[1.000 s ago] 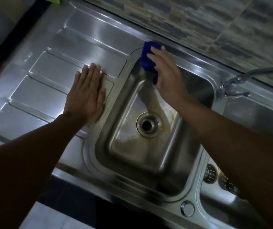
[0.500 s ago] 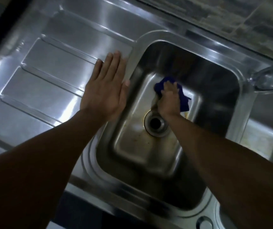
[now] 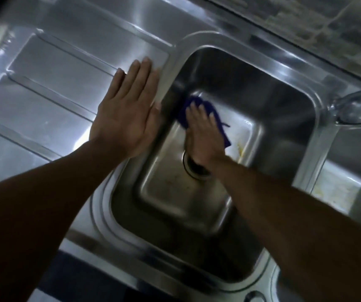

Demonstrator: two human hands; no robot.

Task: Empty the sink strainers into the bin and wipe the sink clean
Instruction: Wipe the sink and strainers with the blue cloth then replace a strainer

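Note:
A steel sink basin (image 3: 284,110) fills the middle of the view. My right hand (image 3: 204,136) presses a blue cloth (image 3: 219,120) flat against the basin floor near its left wall. The drain hole (image 3: 193,168) lies just under my right wrist, partly hidden by it, with no strainer visible in it. Yellowish stains (image 3: 239,149) mark the floor to the right of the cloth. My left hand (image 3: 127,114) rests flat, fingers together, on the ribbed drainboard (image 3: 55,83) beside the basin's left rim.
A tap (image 3: 356,101) reaches in from the right edge above the divider. A second basin (image 3: 338,188) with stains lies to the right. A tiled wall (image 3: 327,25) runs along the back. The counter's front edge (image 3: 131,277) is below.
My right hand has carried the blue cloth from the basin's far left rim down onto the floor, then slid it left toward the wall. My left hand stays flat on the drainboard.

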